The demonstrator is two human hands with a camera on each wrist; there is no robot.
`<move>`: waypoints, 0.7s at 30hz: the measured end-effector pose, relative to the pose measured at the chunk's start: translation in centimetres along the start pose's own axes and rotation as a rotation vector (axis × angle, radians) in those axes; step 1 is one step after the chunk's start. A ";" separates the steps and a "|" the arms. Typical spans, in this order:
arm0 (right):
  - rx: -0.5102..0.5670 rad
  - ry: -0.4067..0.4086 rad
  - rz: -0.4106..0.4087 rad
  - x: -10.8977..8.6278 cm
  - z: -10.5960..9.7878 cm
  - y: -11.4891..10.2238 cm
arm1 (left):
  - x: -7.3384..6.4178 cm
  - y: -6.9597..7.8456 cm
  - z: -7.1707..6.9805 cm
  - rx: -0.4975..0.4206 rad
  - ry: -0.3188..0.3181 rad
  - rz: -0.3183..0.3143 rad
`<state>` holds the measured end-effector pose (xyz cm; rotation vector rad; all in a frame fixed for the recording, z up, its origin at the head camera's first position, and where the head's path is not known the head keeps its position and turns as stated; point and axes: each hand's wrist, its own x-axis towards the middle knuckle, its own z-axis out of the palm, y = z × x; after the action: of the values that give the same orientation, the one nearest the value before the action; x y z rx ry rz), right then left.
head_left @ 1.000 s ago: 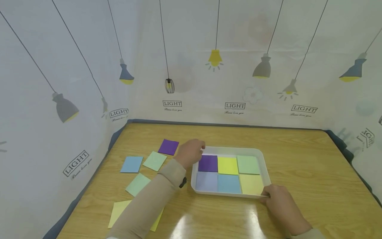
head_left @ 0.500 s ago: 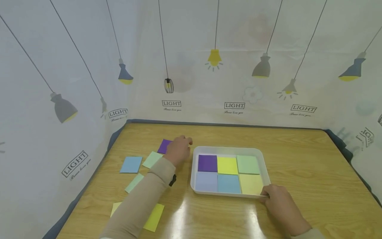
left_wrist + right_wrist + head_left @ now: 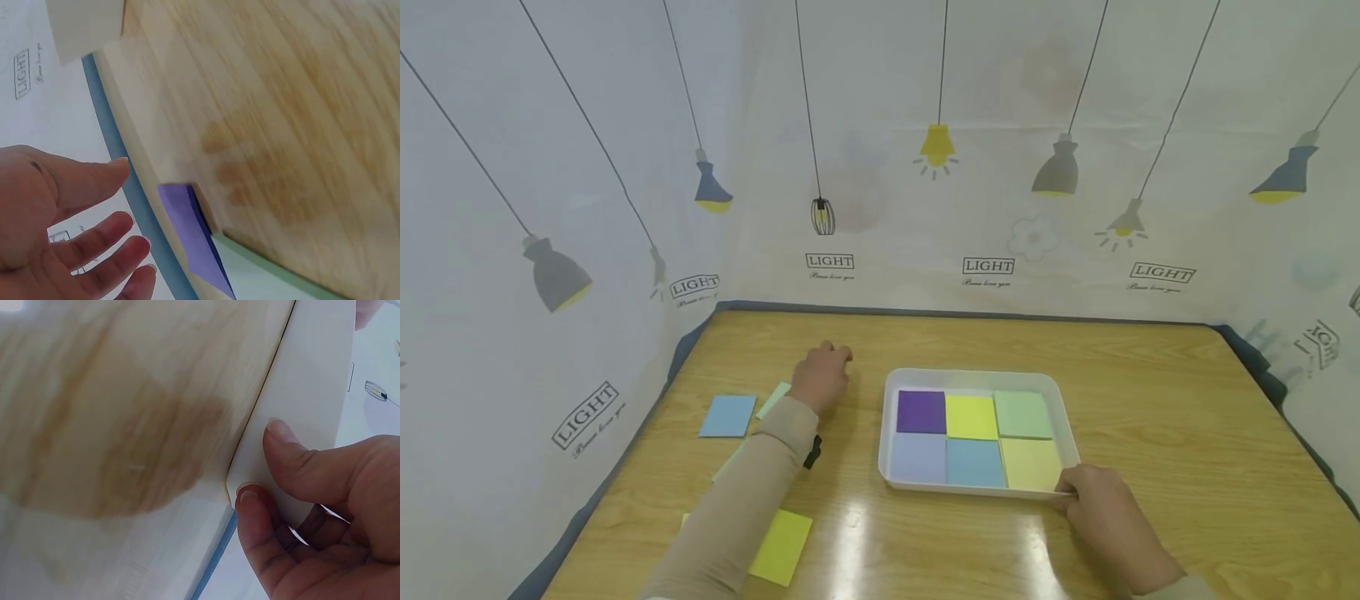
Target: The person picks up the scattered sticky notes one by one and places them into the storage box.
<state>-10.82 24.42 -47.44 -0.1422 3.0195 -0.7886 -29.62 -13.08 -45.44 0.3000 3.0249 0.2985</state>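
A white tray (image 3: 976,379) lies on the table with two rows of thin coloured squares in it. Its back row has a purple square (image 3: 921,412), a yellow square (image 3: 971,417) and a light green square (image 3: 1024,414). My right hand (image 3: 1105,521) grips the tray's near right corner, thumb (image 3: 284,440) against the outer wall. Left of the tray, my left hand (image 3: 822,379) holds nothing, its fingers loosely bent. The left wrist view shows another purple square (image 3: 192,234) beside a green square (image 3: 269,275) near that hand; in the head view the hand hides this purple one.
Loose on the table at left are a blue square (image 3: 727,416), a pale green square (image 3: 772,401) and a yellow square (image 3: 782,546). My left sleeve (image 3: 730,517) partly covers several of these. A wall printed with lamps (image 3: 938,146) stands behind the table.
My left hand has moved left, away from the tray's back left corner, and now covers the loose purple square in the head view. The right hand and tray stay in place.
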 end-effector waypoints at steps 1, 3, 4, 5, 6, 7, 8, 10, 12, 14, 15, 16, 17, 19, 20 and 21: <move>-0.002 0.001 0.001 0.0 0.0 0.0 | 0.2 -0.3 0.1 0.006 0.006 -0.003; -0.007 0.004 0.001 0.0 -0.1 0.1 | 0.6 -0.9 0.3 0.021 0.019 -0.009; -0.008 0.006 0.002 0.0 -0.1 0.1 | 0.7 -1.1 0.3 0.025 0.021 -0.012; -0.009 0.008 0.003 0.1 -0.2 0.1 | 0.8 -1.3 0.3 0.026 0.019 -0.018; -0.006 0.008 0.006 0.1 -0.2 0.1 | 0.8 -1.4 0.2 0.027 0.016 -0.025; -0.002 0.007 0.007 0.1 -0.2 0.1 | 0.8 -1.5 0.1 0.023 0.011 -0.032; 0.002 0.006 0.009 0.1 -0.2 0.0 | 0.8 -1.5 0.0 0.017 0.003 -0.043; 0.014 0.000 0.021 0.0 -0.3 -0.1 | 0.7 -1.6 -0.1 0.007 -0.015 -0.061; 0.026 -0.006 0.030 0.0 -0.3 -0.2 | 0.7 -1.7 -0.2 0.001 -0.023 -0.073; 0.031 -0.012 0.040 0.0 -0.3 -0.2 | 0.9 -2.0 0.1 -0.002 -0.027 -0.076; 0.032 -0.013 0.042 0.0 -0.2 -0.2 | 1.1 -2.1 0.2 -0.007 -0.033 -0.079; 0.028 -0.011 0.040 0.0 -0.2 -0.2 | 1.2 -2.3 0.4 -0.013 -0.039 -0.083; 0.032 -0.016 0.046 0.0 -0.2 -0.2 | 1.4 -2.5 0.7 -0.015 -0.045 -0.085; 0.039 -0.027 0.056 0.0 -0.1 -0.2 | 1.9 -3.0 1.1 -0.015 -0.068 -0.092; 0.040 -0.033 0.064 0.1 -0.1 -0.2 | 2.1 -3.1 1.2 -0.014 -0.079 -0.094; 0.040 -0.040 0.071 0.1 -0.2 -0.2 | 2.2 -3.2 1.3 -0.011 -0.091 -0.096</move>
<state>-10.92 24.31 -47.20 -0.0493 2.9512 -0.8293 -32.25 -15.47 -47.47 0.1619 2.9360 0.2863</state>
